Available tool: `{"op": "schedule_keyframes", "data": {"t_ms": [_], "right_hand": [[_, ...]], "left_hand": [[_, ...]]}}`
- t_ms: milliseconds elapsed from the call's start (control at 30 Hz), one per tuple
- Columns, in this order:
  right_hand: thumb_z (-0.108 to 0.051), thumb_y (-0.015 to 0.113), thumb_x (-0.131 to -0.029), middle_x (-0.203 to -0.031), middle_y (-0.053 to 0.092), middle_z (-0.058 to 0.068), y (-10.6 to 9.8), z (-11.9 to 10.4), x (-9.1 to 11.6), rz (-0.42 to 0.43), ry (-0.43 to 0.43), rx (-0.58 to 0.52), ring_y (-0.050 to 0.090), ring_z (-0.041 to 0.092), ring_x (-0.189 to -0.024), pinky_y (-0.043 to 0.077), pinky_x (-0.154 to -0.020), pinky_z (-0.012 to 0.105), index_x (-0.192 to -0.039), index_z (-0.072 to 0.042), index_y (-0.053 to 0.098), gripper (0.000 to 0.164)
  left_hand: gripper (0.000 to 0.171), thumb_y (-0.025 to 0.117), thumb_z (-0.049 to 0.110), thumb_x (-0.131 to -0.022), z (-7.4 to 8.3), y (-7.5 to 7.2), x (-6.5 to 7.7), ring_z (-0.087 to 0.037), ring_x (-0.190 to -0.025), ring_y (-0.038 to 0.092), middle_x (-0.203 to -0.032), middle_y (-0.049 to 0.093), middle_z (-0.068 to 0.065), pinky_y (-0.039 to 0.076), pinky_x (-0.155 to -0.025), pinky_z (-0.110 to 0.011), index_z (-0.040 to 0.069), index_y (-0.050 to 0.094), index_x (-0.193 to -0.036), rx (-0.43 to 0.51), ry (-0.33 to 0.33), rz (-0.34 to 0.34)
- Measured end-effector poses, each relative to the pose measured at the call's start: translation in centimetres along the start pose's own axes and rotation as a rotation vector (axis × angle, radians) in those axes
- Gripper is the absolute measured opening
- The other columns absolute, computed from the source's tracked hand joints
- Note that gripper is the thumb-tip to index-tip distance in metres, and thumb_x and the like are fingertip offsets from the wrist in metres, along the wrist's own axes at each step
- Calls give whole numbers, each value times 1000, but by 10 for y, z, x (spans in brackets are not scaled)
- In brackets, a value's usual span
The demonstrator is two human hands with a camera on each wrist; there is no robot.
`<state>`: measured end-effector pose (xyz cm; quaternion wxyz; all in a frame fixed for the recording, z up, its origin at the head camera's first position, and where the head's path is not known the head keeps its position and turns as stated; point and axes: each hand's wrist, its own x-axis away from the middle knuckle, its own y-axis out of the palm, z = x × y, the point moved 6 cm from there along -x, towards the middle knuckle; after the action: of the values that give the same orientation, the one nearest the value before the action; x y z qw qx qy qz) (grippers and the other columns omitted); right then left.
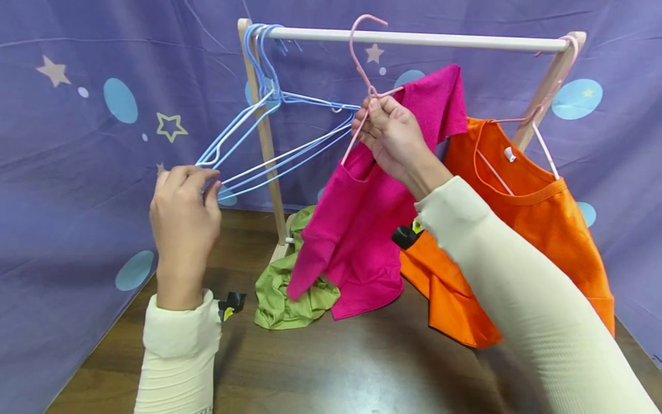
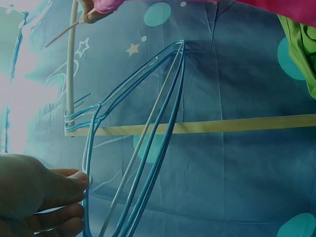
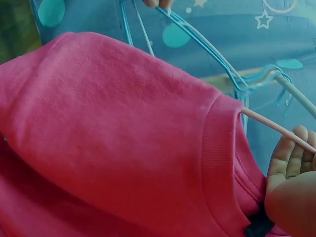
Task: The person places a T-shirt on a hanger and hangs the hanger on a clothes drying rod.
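Note:
My right hand pinches a pink hanger just below its hook, seen also at the edge of the right wrist view. A magenta shirt hangs from this hanger, and the hook's tip stands free of the rail. In the right wrist view, the shirt's neckband lies beside the hand. My left hand holds the left ends of several blue and white hangers between thumb and fingers. Their hooks are over the rail's left end, and in the left wrist view the thumb meets the wires.
The white rail runs between wooden posts. At its right end an orange shirt hangs on another pink hanger. A crumpled green garment lies on the brown table by the left post. A purple patterned curtain stands behind.

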<state>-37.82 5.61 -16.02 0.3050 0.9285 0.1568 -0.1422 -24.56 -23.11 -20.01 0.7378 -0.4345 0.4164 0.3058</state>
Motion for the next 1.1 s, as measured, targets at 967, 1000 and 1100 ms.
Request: {"op": "schedule_keyframes", "data": {"t_ms": [967, 1000, 1100], "right_hand": [[-9, 43, -109, -85, 50, 11, -44, -93, 0, 197, 198, 144, 52, 22, -72, 50, -66, 32, -98, 2, 51, 18], [-8, 43, -109, -85, 50, 11, -46, -95, 0, 203, 207, 161, 53, 22, -72, 52, -67, 32, -98, 2, 52, 18], [-7, 44, -109, -87, 53, 11, -52, -106, 1, 227, 242, 202, 56, 23, -74, 55, -69, 34, -99, 3, 53, 16]], "left_hand": [[28, 70, -2, -93, -7, 8, 0, -50, -107, 58, -115, 68, -26, 44, -105, -58, 0, 72, -120, -77, -63, -61], [27, 70, -3, -92, -6, 8, 0, -50, -107, 57, -115, 69, -26, 42, -108, -57, 0, 72, -120, -77, -64, -65], [27, 70, -3, -92, -5, 8, 0, -50, -106, 58, -114, 69, -26, 43, -107, -58, -1, 72, -119, -88, -63, -79]]}}
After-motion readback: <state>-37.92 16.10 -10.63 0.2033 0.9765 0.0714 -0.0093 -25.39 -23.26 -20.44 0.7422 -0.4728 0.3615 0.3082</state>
